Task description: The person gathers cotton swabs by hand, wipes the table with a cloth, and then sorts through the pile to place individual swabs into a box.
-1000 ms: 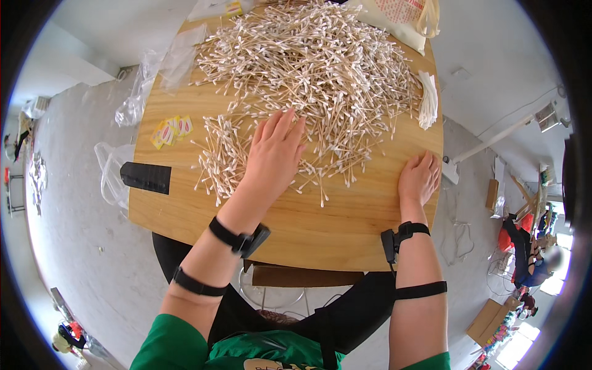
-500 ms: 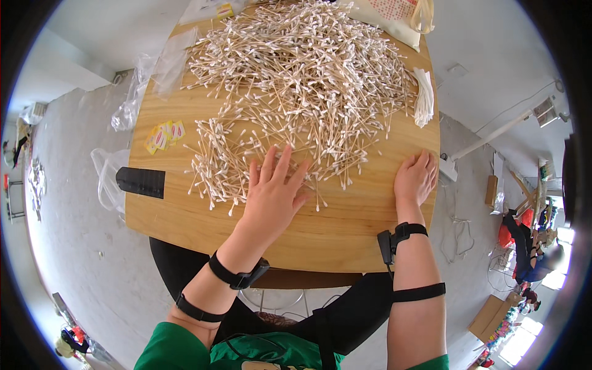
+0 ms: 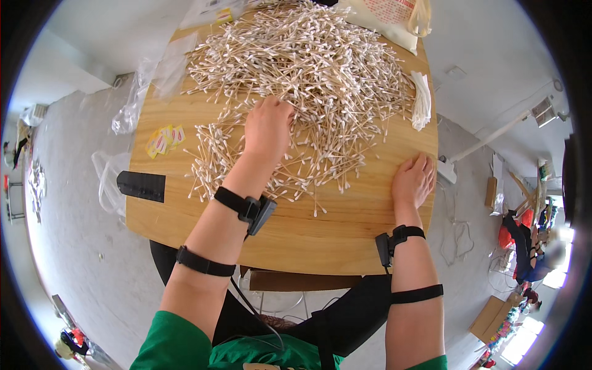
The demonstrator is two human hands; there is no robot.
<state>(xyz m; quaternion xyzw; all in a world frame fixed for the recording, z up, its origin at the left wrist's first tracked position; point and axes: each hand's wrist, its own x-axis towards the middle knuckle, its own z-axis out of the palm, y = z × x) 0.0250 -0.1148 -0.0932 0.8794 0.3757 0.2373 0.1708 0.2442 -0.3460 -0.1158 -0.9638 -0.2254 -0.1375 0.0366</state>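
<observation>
Since the earlier frame, the left hand (image 3: 268, 126) had slid from the near, thin edge of the spill forward to the rim of the big heap of cotton swabs (image 3: 308, 68), while the right hand (image 3: 414, 179) had stayed flat on the bare wood.

At far left, clear plastic bags (image 3: 132, 108) hung off the edge of the wooden table (image 3: 296, 240). A black rectangular strip (image 3: 142, 186) lay on the left rim, and just beyond it a few small yellow-and-red labels (image 3: 163, 140). The left hand lay palm down on the swabs, fingers curled among them; whether it gripped any I could not tell. The heap stretched ahead and to the right of that hand, sticks pointing every way, so the left hand was nearer by far. The right hand rested open, fingers loosely together, touching no swabs. Beyond it lay a neat white bundle (image 3: 421, 98), long axis running away from the person, and a cream sack with red print (image 3: 385, 18) at the far edge.
</observation>
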